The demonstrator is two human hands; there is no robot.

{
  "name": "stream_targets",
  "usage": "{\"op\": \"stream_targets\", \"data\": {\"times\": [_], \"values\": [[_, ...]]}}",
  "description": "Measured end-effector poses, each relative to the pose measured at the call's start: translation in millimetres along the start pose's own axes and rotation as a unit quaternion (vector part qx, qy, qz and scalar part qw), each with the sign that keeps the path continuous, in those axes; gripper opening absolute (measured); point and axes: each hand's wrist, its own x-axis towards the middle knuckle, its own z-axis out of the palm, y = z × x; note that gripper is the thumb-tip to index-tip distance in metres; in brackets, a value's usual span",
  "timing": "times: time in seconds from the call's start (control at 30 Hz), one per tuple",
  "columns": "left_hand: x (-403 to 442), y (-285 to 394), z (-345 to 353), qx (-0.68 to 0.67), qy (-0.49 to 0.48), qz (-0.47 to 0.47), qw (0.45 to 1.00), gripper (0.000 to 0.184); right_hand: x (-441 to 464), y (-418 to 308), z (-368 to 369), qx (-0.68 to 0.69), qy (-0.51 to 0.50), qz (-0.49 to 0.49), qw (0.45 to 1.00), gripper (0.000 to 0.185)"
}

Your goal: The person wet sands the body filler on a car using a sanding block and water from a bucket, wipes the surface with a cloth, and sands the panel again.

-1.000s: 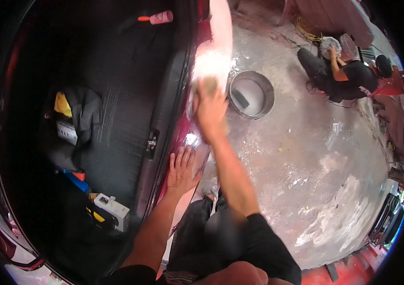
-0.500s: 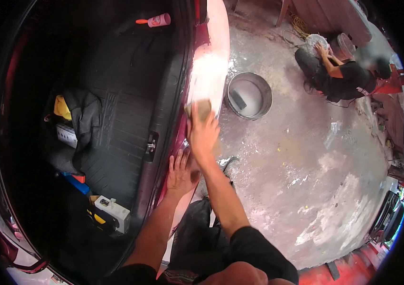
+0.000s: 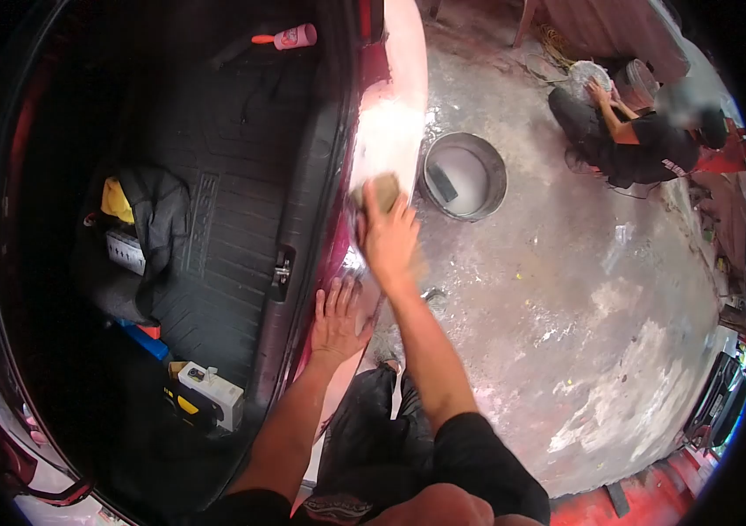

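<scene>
My right hand (image 3: 390, 241) presses a tan, squarish sanding pad (image 3: 379, 190) against the pale-coated bumper (image 3: 388, 131) of a maroon car. The pad's far edge shows beyond my fingertips; the rest is hidden under the palm, and the hand is slightly blurred. Closer to my body, my left hand (image 3: 338, 322) lies flat on the same bumper with its fingers stretched out, holding nothing. Maroon paint borders the pale area along the trunk side.
Right of the bumper, a round tub (image 3: 465, 175) of cloudy liquid with a dark block inside stands on the wet floor (image 3: 548, 289). A crouching person (image 3: 644, 145) handles a whitish round thing. The open trunk (image 3: 250, 175) holds a dark cloth (image 3: 158, 206) and a box (image 3: 206, 394).
My right hand and the pad have shifted slightly up and to the right along the bumper. My left hand stays flat at nearly the same spot. The view has moved a little.
</scene>
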Motion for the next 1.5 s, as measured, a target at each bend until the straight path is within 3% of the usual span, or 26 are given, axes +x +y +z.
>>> {"op": "stream_targets", "data": {"times": [0.07, 0.13, 0.27, 0.33, 0.43, 0.47, 0.5, 0.57, 0.7, 0.77, 0.9, 1.0, 1.13, 1.23, 1.33, 1.43, 1.5], "values": [[-4, 1, -5, 0.014, -0.032, -0.002, 0.999, 0.092, 59, 10, 3, 0.008, 0.057, 0.011, 0.998, 0.063], [-4, 2, -2, 0.016, -0.033, -0.003, 0.999, 0.093, 115, 10, -7, 0.009, 0.029, 0.051, 0.998, 0.053], [-3, -1, 4, 0.025, 0.004, 0.006, 1.0, 0.09, 43, 5, 1, 0.017, 0.078, 0.034, 0.996, 0.06], [-4, 0, 3, 0.017, 0.003, 0.005, 1.0, 0.089, -19, 1, -14, 0.01, -0.038, 0.051, 0.998, 0.065], [-4, -1, -2, 0.018, -0.016, 0.002, 1.0, 0.088, 1, 23, -15, 0.012, -0.031, -0.006, 0.999, 0.066], [-2, -1, -7, 0.023, -0.02, 0.003, 1.0, 0.088, 30, 35, 0, -0.029, 0.075, -0.043, 0.996, 0.063], [-3, 1, -8, 0.028, -0.024, 0.002, 0.999, 0.089, 64, 32, -18, 0.013, 0.013, -0.007, 1.0, 0.058], [-2, 2, -4, 0.025, -0.024, 0.002, 0.999, 0.09, 110, 28, -25, 0.026, 0.018, 0.026, 0.999, 0.054], [-3, 0, -2, 0.012, -0.031, -0.004, 0.999, 0.093, 41, 28, 3, 0.006, 0.081, 0.015, 0.997, 0.059], [-4, 1, -1, 0.015, -0.027, -0.001, 1.0, 0.093, -19, 20, -16, 0.018, -0.034, 0.022, 0.999, 0.063], [-4, 1, -4, 0.005, -0.032, -0.004, 0.999, 0.091, 36, 46, -9, 0.004, 0.044, -0.047, 0.998, 0.062], [-2, 1, -3, 0.006, -0.027, -0.01, 1.0, 0.09, 105, 42, -16, 0.035, 0.015, 0.009, 0.999, 0.059], [-1, 3, -8, 0.01, -0.022, -0.007, 1.0, 0.089, 47, 39, -4, 0.018, 0.027, 0.015, 0.999, 0.063], [0, 4, -14, -0.015, -0.006, -0.005, 1.0, 0.088, -4, 41, -23, 0.041, -0.079, -0.004, 0.996, 0.063], [-3, 5, -15, -0.024, -0.02, -0.009, 0.999, 0.087, 68, 59, -7, 0.032, 0.034, -0.049, 0.998, 0.063], [3, 3, -13, -0.011, -0.017, -0.011, 1.0, 0.086, 119, 54, -6, 0.009, 0.0, 0.003, 1.0, 0.064], [3, 6, -15, -0.016, -0.018, -0.012, 1.0, 0.085, 84, 56, -8, 0.039, 0.015, -0.005, 0.999, 0.065]]}}
